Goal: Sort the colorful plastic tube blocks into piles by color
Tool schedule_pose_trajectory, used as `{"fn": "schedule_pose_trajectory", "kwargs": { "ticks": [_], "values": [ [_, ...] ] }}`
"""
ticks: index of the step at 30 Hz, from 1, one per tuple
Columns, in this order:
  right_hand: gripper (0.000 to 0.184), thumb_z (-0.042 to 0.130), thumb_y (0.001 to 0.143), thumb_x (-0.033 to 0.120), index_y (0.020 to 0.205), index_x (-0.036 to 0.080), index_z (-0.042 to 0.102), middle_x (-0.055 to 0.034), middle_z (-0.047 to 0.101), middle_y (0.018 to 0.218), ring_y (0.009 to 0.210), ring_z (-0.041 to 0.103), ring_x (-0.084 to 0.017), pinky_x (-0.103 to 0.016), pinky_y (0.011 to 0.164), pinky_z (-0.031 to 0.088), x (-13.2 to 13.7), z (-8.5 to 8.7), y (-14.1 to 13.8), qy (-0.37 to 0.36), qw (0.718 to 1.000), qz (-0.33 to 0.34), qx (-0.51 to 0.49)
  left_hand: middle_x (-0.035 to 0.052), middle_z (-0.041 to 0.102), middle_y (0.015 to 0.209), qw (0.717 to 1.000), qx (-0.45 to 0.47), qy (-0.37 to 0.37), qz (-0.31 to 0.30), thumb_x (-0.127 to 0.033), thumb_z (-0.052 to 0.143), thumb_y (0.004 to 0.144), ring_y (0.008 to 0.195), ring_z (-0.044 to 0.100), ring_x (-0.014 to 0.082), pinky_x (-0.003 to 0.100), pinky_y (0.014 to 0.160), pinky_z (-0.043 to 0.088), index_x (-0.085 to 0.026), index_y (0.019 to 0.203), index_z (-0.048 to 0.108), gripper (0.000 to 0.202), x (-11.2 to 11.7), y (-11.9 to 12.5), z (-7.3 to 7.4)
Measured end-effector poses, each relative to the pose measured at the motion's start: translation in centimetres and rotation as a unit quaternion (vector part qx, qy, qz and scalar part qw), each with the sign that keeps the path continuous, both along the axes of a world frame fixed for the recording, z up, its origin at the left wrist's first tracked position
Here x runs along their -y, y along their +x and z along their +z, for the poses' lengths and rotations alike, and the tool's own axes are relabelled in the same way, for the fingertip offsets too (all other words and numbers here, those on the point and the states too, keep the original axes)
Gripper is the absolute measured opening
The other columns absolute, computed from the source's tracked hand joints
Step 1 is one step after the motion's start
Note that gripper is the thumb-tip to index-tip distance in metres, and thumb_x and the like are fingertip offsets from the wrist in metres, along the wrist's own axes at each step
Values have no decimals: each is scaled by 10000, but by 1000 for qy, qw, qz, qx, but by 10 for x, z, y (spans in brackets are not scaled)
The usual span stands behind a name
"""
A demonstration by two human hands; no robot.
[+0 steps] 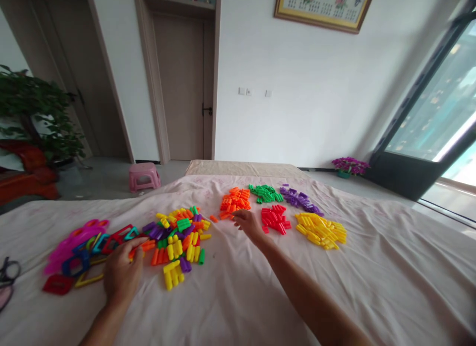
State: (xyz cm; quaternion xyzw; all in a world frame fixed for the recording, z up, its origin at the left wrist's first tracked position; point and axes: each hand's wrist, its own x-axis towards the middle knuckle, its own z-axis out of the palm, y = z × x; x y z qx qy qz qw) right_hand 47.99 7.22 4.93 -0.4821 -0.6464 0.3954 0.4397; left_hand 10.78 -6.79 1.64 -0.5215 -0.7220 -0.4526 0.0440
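Note:
A mixed heap of small plastic tube pieces (177, 239) in several colours lies on the cloth in front of me. Beyond it sit sorted piles: orange (235, 200), green (265, 193), purple (299, 199), red (275, 219) and yellow (321, 230). My right hand (250, 226) reaches out between the orange and red piles, fingers curled beside loose orange pieces; what it grips is hidden. My left hand (122, 272) rests at the left edge of the mixed heap, fingers pinched around an orange piece (148, 245).
Flat coloured frame shapes (86, 247) lie left of the heap, and scissors (8, 272) sit at the far left edge. The pale cloth (390, 271) covers a wide surface. A pink stool (143, 175), a potted plant (33, 113) and a door (183, 83) stand beyond.

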Motion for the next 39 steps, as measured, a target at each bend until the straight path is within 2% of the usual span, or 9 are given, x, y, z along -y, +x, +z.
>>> {"fn": "schedule_pose_trajectory", "kwargs": {
  "ticks": [5,9,16,19,24,28,35,37,39],
  "values": [
    [175,637,876,195,991,204,767,-62,746,982,915,674,-200,-299,825,505,33,-4,-58,148,956,89,236,67,750,1063,1000,3,11,-4,-335,469,873,1015,666,248,381,966,474,-210,1023,730,326,-1,0,0],
    [176,686,903,299,1050,235,757,-68,711,1047,1014,622,-228,-309,857,474,44,-3,-77,175,913,112,351,70,751,1060,1000,6,12,-7,-331,469,878,1011,669,242,373,967,475,-201,1022,730,325,0,1,1],
    [144,663,935,328,1021,231,726,-48,691,1037,985,600,-195,-275,837,450,49,-4,-72,194,902,114,368,72,747,1077,1000,5,6,-2,-331,475,872,1024,663,256,388,954,474,-208,1035,730,326,-1,3,2],
    [138,625,955,305,1028,230,715,-39,700,1004,942,617,-180,-256,808,447,49,0,-59,175,911,112,357,76,748,1068,1000,10,1,1,-339,480,869,1015,666,260,394,951,475,-198,1032,732,332,0,2,2],
    [146,601,950,274,1003,219,725,-45,702,1006,913,636,-167,-242,786,448,40,7,-17,154,947,15,282,95,744,1077,1000,0,-6,-12,-331,472,881,1024,661,272,410,949,479,-181,1037,728,335,1,0,1],
    [188,590,933,288,1016,209,740,-63,696,1013,887,639,-179,-267,791,456,29,16,40,132,944,-128,274,105,739,1056,1000,-6,-11,-7,-348,466,892,994,662,298,450,911,494,-187,1051,726,345,2,0,2],
    [298,550,920,366,1109,242,744,-77,685,1128,986,623,-240,-326,784,449,30,28,166,59,864,-338,367,106,752,1045,1000,-4,7,-13,-338,482,880,985,673,284,427,905,498,-189,1018,729,320,0,-1,0],
    [333,552,916,361,1174,238,724,-97,671,1195,1068,594,-273,-364,841,447,34,27,189,62,831,-386,396,101,755,1045,1000,-6,18,-13,-341,479,870,993,674,276,419,927,493,-188,1010,730,326,-1,-1,-2],
    [347,552,917,341,1206,232,709,-104,665,1224,1113,571,-289,-390,893,442,35,24,197,76,818,-403,404,94,756,1051,1000,-9,27,-12,-348,474,862,1002,673,273,417,946,488,-189,1007,732,336,-2,-2,-4]
  ]
}}
